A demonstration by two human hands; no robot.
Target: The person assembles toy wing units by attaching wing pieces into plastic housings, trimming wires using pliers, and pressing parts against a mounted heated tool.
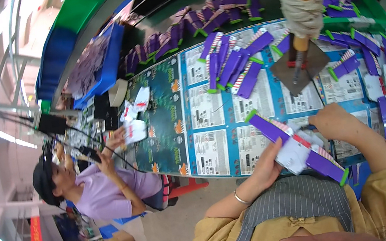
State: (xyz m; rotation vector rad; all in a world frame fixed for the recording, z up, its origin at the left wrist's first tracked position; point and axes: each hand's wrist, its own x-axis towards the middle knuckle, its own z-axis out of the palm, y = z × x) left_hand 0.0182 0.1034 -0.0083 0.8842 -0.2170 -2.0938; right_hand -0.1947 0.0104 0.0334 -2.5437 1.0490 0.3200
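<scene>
My left hand [265, 165] grips a toy part [294, 155] by its white, red-trimmed middle. Two purple arms with striped bands and green ends stretch out from that middle, one up-left and one down-right. Just beyond the toy part's right side is my right hand [331, 121], its fingers curled together and pointing left. What it may hold is too small to make out. Ahead on the table lies a loose pile of similar purple pieces [229, 65] with striped bands and green ends.
A cloth-wrapped upright tool [303, 9] stands on a dark square plate [293, 80]. More purple pieces lie along the right edge and on the dark belt [159, 28] behind. At left, a co-worker [107, 183] holds a white piece [134, 130]. Blue bins [107, 66] stand beyond.
</scene>
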